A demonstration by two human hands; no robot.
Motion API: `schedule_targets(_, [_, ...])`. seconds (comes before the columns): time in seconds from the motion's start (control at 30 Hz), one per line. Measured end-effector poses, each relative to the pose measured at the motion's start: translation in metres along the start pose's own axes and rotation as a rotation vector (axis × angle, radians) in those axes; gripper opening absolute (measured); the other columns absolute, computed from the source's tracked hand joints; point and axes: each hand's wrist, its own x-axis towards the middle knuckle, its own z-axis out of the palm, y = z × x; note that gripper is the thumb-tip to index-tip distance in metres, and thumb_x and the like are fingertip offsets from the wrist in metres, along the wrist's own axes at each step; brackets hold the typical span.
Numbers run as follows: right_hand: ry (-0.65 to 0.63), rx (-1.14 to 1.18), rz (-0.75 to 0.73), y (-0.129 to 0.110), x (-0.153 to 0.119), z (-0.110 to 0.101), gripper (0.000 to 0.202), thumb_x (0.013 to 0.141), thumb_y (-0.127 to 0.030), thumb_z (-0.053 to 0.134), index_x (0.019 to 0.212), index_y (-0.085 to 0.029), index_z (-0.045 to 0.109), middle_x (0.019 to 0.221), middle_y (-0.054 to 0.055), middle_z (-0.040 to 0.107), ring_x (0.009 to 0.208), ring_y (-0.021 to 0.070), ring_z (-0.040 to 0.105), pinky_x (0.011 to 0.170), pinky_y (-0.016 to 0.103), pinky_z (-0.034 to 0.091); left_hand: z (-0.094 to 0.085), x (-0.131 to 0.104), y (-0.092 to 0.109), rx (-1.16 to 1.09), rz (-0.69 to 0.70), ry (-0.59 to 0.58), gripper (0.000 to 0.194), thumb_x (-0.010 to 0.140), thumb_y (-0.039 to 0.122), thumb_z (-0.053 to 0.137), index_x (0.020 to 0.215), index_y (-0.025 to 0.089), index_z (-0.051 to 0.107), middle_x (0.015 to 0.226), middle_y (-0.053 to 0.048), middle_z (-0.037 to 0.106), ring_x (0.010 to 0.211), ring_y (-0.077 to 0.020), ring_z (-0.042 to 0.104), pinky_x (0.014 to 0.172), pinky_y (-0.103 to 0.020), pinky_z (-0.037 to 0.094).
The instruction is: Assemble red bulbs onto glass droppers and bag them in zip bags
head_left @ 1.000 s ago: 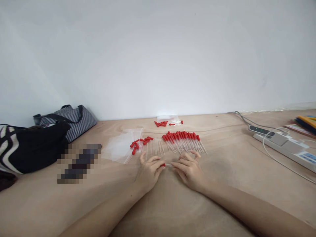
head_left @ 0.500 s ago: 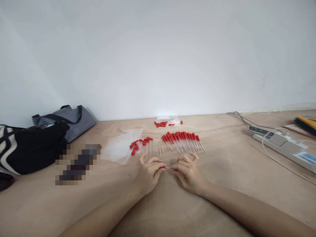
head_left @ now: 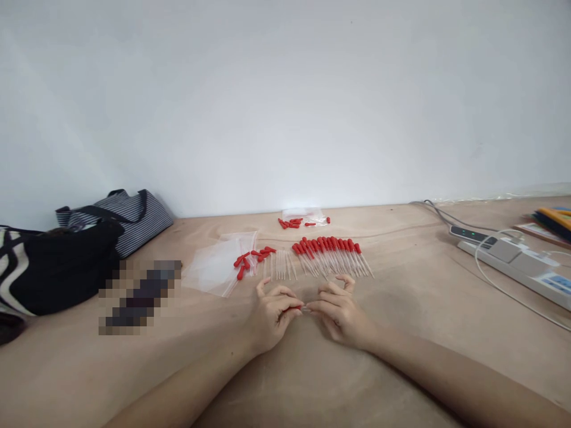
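Note:
My left hand (head_left: 273, 320) is closed in a pinch on a red rubber bulb (head_left: 298, 307), most of it hidden by the fingers. Facing it, my right hand (head_left: 341, 314) pinches a clear dropper tube (head_left: 306, 309) whose end meets the bulb; how deep it sits I cannot tell. Beyond the left fingers lie several loose clear tubes (head_left: 282, 266) in a row, with loose red bulbs (head_left: 244, 264) to their left. Ahead of my right hand, several droppers (head_left: 330, 252) with red bulbs on their tubes lie side by side, tips toward me.
Clear zip bags (head_left: 212, 267) lie flat at left, beside a pixelated dark object (head_left: 145, 297). More red bulbs (head_left: 291, 224) are near the wall by another clear bag (head_left: 307, 213). Bags (head_left: 129, 217) stand far left. A power strip (head_left: 521, 270) with cables is at right.
My hands have come slightly closer together, and less of the clear tube shows between the fingers. The things on the table lie as before.

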Motion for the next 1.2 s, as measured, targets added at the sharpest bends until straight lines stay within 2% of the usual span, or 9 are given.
schedule_targets(0.27, [-0.127,0.162,0.143,-0.001,0.011,0.004,0.019,0.083,-0.020,0.041,0.075,-0.021,0.059,0.065,-0.002,0.062,0.073,0.0120,0.051,0.088,0.039,0.016,-0.001,0.001,0.010,0.113,0.046,0.081,0.016,0.082,0.022,0.048,0.074,0.023,0.062,0.067,0.005,0.068,0.078,-0.0154,0.061,0.103,-0.048,0.002])
schedule_targets(0.47, [-0.187,0.125,0.159,0.006,0.012,0.004,0.022,0.086,-0.020,0.040,0.077,-0.021,0.060,0.065,-0.002,0.063,0.074,0.0119,0.051,0.088,0.039,0.015,-0.002,0.002,0.000,0.154,0.086,0.113,0.010,0.081,0.029,0.054,0.084,0.025,0.063,0.073,0.004,0.069,0.088,-0.0190,0.059,0.102,-0.047,-0.004])
schedule_targets(0.67, [-0.138,0.122,0.124,0.014,0.008,-0.003,0.017,0.083,-0.037,0.050,0.084,-0.024,0.062,0.067,-0.002,0.063,0.078,0.0142,0.050,0.089,0.041,0.012,-0.007,0.001,-0.004,0.209,0.025,0.120,0.007,0.078,0.029,0.058,0.076,0.029,0.065,0.086,0.003,0.066,0.095,-0.0212,0.054,0.098,-0.048,0.006])
schedule_targets(0.93, [-0.074,0.017,0.069,0.007,0.006,0.008,0.021,0.084,-0.020,0.042,0.072,-0.017,0.058,0.062,-0.001,0.058,0.074,0.0132,0.044,0.083,0.037,0.017,-0.002,0.000,0.004,0.160,-0.019,0.097,0.013,0.077,0.025,0.058,0.066,0.024,0.064,0.096,-0.001,0.062,0.102,-0.0234,0.048,0.094,-0.046,0.014])
schedule_targets(1.1, [-0.112,0.057,0.101,0.006,0.008,0.007,0.022,0.085,-0.020,0.040,0.073,-0.017,0.058,0.063,-0.001,0.058,0.074,0.0133,0.044,0.081,0.036,0.018,0.000,0.001,0.001,0.126,-0.058,0.081,0.010,0.075,0.024,0.059,0.067,0.024,0.064,0.096,-0.001,0.061,0.103,-0.0238,0.047,0.094,-0.046,0.014])
schedule_targets(1.2, [-0.159,0.027,0.088,0.008,0.010,0.001,0.022,0.086,-0.025,0.042,0.076,-0.019,0.061,0.064,0.000,0.059,0.074,0.0132,0.044,0.080,0.037,0.017,-0.003,0.003,-0.001,0.136,-0.107,0.063,0.007,0.075,0.024,0.060,0.069,0.025,0.064,0.096,-0.001,0.060,0.102,-0.0238,0.048,0.094,-0.048,0.013])
